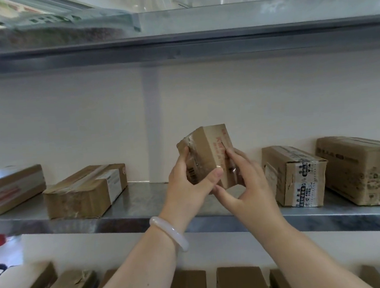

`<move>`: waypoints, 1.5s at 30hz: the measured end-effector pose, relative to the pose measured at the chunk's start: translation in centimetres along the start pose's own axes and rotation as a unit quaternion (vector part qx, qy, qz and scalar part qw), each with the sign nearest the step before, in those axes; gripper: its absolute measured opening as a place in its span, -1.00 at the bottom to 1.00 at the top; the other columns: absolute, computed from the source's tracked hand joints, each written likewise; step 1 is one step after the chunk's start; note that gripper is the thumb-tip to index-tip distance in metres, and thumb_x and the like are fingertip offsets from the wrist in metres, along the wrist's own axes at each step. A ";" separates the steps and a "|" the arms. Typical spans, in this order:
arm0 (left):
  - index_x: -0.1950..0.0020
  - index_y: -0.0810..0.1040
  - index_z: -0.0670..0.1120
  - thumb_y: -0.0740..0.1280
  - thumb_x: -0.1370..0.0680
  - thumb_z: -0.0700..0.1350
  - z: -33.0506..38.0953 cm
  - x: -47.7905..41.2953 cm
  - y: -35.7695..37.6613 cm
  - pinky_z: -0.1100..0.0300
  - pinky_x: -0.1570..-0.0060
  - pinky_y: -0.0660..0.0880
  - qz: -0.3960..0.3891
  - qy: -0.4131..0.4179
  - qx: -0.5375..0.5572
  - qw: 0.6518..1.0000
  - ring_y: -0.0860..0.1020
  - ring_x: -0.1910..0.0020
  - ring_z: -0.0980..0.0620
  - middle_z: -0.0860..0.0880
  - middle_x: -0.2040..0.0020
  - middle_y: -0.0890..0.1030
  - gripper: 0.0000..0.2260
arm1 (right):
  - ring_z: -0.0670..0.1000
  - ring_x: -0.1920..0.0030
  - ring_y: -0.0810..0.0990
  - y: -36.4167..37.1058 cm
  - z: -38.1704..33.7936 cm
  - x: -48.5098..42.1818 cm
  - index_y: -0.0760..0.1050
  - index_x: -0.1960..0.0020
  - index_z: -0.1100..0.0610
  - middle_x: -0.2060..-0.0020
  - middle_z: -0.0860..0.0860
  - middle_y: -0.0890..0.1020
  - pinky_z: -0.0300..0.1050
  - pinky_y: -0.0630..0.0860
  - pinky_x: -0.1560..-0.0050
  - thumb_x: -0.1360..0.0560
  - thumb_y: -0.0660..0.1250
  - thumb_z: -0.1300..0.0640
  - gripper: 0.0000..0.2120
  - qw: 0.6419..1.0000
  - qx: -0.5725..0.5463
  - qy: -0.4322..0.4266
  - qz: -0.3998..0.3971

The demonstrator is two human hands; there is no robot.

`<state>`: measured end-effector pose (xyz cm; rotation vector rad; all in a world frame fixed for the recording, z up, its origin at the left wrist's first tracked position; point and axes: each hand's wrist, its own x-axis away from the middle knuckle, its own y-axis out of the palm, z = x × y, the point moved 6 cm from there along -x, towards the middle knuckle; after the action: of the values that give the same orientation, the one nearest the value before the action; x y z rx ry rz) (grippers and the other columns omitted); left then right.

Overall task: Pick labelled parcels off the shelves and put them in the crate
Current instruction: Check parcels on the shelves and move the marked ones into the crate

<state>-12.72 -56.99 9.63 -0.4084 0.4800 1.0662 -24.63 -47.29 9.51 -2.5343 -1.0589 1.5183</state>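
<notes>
A small brown cardboard parcel (pixel 205 149), taped and printed with red characters and a barcode, is held tilted above the metal shelf (pixel 144 206). My left hand (pixel 187 185), with a pale bangle on the wrist, grips its left side, thumb across the front. My right hand (pixel 244 182) grips its right side and lower corner. No crate is in view.
On the same shelf lie two parcels on the left, one at the edge (pixel 10 189) and one (pixel 86 190) nearer the middle, and two more on the right, one (pixel 294 176) near my hands and one (pixel 363 168) at the frame's edge. Several boxes line the lower shelf (pixel 186 287). Another shelf (pixel 176 45) runs overhead.
</notes>
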 end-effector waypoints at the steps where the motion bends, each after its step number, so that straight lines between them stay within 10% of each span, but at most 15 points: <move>1: -0.19 0.44 0.42 0.56 -0.33 0.15 0.1 0.1 0.1 0.11 -0.17 0.56 -0.002 -0.005 0.037 0.999 0.57 -0.18 0.22 0.23 -0.17 0.60 -0.49 | -0.32 -0.40 0.22 0.2 -0.2 0.2 0.23 -0.45 -0.23 -0.40 -0.27 0.28 -0.51 0.24 -0.25 -0.40 0.46 -0.07 -0.30 1.000 0.002 -0.003 -0.010; 4: -0.27 0.39 0.28 0.53 -0.42 -0.11 -0.7 0.1 -0.5 0.26 0.01 0.59 0.015 -0.026 0.100 0.995 0.60 -0.07 0.28 0.19 -0.18 0.57 -0.45 | -0.28 -0.41 0.25 0.6 -0.6 0.8 0.25 -0.47 -0.20 -0.41 -0.29 0.30 -0.42 0.28 -0.28 -0.45 0.43 -0.03 -0.35 0.999 -0.015 -0.014 -0.039; 8: -0.44 0.34 0.18 0.61 -0.26 0.04 -1.2 0.2 -1.1 0.10 0.05 0.63 -0.003 -0.052 0.150 0.987 0.62 -0.14 0.11 0.07 -0.26 0.58 -0.19 | -0.21 -0.30 0.44 0.1 -0.2 0.4 0.30 -0.44 -0.18 -0.32 -0.20 0.45 -0.10 0.50 -0.25 -0.56 0.33 0.08 -0.50 0.988 -0.144 0.034 -0.036; 12: -0.44 0.39 0.16 0.51 -0.32 0.08 -1.3 0.3 -0.6 -0.23 -0.22 0.50 -0.037 -0.060 0.162 0.984 0.59 -0.24 -0.06 -0.06 -0.30 0.58 -0.30 | -0.15 -0.33 0.46 0.6 0.0 0.2 0.35 -0.42 -0.19 -0.32 -0.12 0.50 0.02 0.49 -0.29 -0.53 0.27 0.01 -0.53 0.977 -0.195 0.056 -0.058; 17: -0.35 0.51 0.14 0.36 -0.58 -0.15 -1.0 0.6 -1.0 0.07 -0.16 0.54 -0.019 -0.006 0.073 0.997 0.62 -0.15 0.05 0.02 -0.13 0.68 -0.64 | -0.16 -0.44 0.31 0.7 -0.1 0.7 0.29 -0.45 -0.25 -0.38 -0.28 0.39 0.10 0.36 -0.40 -0.50 0.21 -0.16 -0.48 0.993 -0.106 0.028 -0.046; 25: -0.51 0.23 0.17 0.53 -0.43 -0.10 -0.4 0.6 -1.7 0.25 0.01 0.60 0.019 -0.013 0.031 0.999 0.59 -0.10 0.19 0.11 -0.15 0.57 -0.26 | -0.23 -0.50 0.07 1.4 -1.5 1.3 0.23 -0.47 -0.29 -0.46 -0.38 0.17 0.07 0.20 -0.48 -0.57 0.13 -0.17 -0.54 0.995 0.048 -0.013 -0.090; 37: -0.11 0.52 0.42 0.45 -0.41 0.11 -1.9 0.1 -3.9 -0.11 -0.10 0.60 0.055 -0.119 0.094 0.987 0.61 -0.16 -0.03 -0.05 -0.23 0.57 -0.67 | -0.37 -0.27 0.20 2.8 0.3 0.2 0.27 -0.45 -0.19 -0.40 -0.17 0.29 -0.71 0.11 -0.05 -0.47 0.44 -0.03 -0.38 0.993 0.030 0.060 -0.093; 41: -0.22 0.48 0.44 0.39 -0.36 0.24 -2.0 -0.6 -4.6 0.12 -0.23 0.50 0.024 -0.103 -0.037 0.994 0.52 -0.22 0.13 0.04 -0.29 0.50 -0.58 | -0.27 -0.29 0.26 3.5 0.4 -0.4 0.31 -0.45 -0.16 -0.39 -0.14 0.35 -0.67 0.18 -0.03 -0.45 0.44 -0.08 -0.39 0.993 0.045 0.063 -0.086; 45: -0.41 0.26 0.26 0.44 -0.52 -0.08 -1.9 -1.0 -5.3 0.55 0.17 0.39 -0.007 -0.070 -0.107 0.992 0.46 0.02 0.44 0.25 -0.07 0.48 -0.43 | -0.22 -0.25 0.30 4.4 0.7 -1.1 0.30 -0.45 -0.15 -0.36 -0.12 0.35 -0.55 0.23 -0.03 -0.45 0.44 -0.11 -0.39 0.989 0.061 0.089 -0.105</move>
<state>-8.72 -60.99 9.09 -0.5215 0.2374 1.1281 -23.10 -51.52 8.51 -2.3386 -1.1278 1.2390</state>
